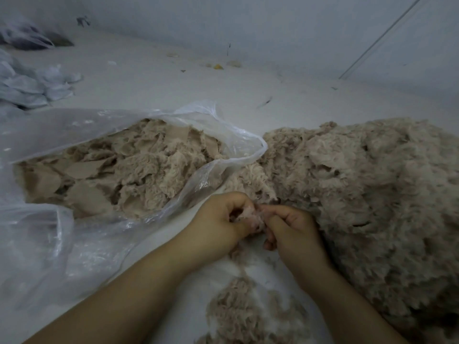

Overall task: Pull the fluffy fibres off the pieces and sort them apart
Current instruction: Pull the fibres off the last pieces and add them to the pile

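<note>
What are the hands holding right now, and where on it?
Both the left hand and right hand pinch one small fluffy piece, at opposite ends.

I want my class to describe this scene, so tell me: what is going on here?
A person sits over beige fluffy material. Both hands, left hand and right hand, pinch one small fluffy piece between them. An open clear plastic bag on the left holds pieces with flat backing showing. A big fluff heap lies on the right.
</note>
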Motion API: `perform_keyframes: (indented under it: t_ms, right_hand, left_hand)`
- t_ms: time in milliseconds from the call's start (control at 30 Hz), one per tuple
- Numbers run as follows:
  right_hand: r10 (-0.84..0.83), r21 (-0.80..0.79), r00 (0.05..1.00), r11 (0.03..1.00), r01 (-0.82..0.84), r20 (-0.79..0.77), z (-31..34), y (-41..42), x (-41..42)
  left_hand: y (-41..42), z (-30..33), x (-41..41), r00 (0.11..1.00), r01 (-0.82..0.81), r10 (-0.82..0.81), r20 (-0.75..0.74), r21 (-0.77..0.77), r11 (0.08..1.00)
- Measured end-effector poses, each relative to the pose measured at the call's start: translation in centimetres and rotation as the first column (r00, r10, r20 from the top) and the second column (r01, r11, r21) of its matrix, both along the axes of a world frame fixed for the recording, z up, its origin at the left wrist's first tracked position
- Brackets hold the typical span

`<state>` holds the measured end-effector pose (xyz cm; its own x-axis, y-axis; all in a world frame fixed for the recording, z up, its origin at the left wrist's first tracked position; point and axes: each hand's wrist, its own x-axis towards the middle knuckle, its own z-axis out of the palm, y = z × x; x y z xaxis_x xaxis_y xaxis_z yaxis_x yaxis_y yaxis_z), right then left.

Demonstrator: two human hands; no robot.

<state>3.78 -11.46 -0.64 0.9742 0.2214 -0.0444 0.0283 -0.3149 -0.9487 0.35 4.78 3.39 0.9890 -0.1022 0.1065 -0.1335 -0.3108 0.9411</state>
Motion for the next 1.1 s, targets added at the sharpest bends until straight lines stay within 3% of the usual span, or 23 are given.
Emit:
perform_keyframes:
  t_ms: [67,133,267,367,400,467,533,600,667,733,800,933,1100]
  right_hand:
    - [0.01,-0.03,1.0,0.999,-0.01,0.004,-0.2,0.0,0.1]
    - [0.008,-0.04,1.0,0.999,-0.008,0.007,-0.3,0.1,0.1]
    - [-0.007,-0.024,1.0,1.0,0.008,0.017,-0.6,0.1,0.2]
    - [-0.008,0.016,1.0,1.0,0.007,0.017,-0.5,0.2,0.1]
    - [-0.01,0.033,1.0,0.999,0.009,0.019,-0.4,0.2,0.1]
    - [-0.015,0.06,1.0,0.998,0.013,0.023,-0.3,0.2,0.0]
    - [-0.013,0.091,1.0,0.996,0.011,0.024,-0.2,0.3,0.0]
    - [-0.014,0.128,0.999,0.992,0.01,0.034,-0.1,0.3,-0.1]
    - [-0.015,0.127,0.999,0.992,0.01,0.042,0.0,0.3,-0.2]
    - [-0.014,0.135,0.999,0.991,0.01,0.033,0.0,0.4,-0.1]
    - [0.008,0.113,0.999,0.994,-0.012,0.038,0.0,0.3,-0.1]
    - [0.035,0.134,0.998,0.99,-0.042,0.053,-0.1,0.1,0.0]
    - [0.1,0.004,0.995,0.995,-0.1,0.008,-0.4,0.1,0.1]
  left_hand:
    - [1.0,0.5,-0.4,0.983,0.14,-0.154,-0.101,-0.133,0.981]
    - [1.7,0.9,-0.8,0.951,0.26,-0.278,-0.138,-0.132,0.956]
    - [2.4,1.6,-1.0,0.94,0.303,-0.322,-0.11,-0.16,0.939]
    - [3.1,2.1,-0.7,0.958,0.235,-0.275,-0.078,-0.334,0.913]
    - [3.6,2.2,-0.5,0.966,0.215,-0.25,-0.07,-0.323,0.922]
    - [4.7,2.2,-0.2,0.949,0.293,-0.3,-0.1,-0.075,0.953]
    - [5.4,2.1,-0.4,0.843,0.526,-0.481,-0.242,0.181,0.831]
    - [5.1,2.1,-0.7,0.779,0.609,-0.541,-0.316,0.182,0.772]
    - [4.0,1.8,-0.6,0.863,0.476,-0.438,-0.252,0.115,0.872]
    - [2.9,1.3,-0.2,0.972,0.204,-0.193,-0.137,0.076,0.976]
    - [1.6,0.8,0.0,0.995,0.059,-0.05,-0.081,0.107,0.992]
    - [0.2,-0.1,0.0,1.0,0.002,-0.004,0.009,0.156,0.988]
    - [0.1,0.2,-0.2,0.997,0.042,-0.033,0.063,-0.147,0.988]
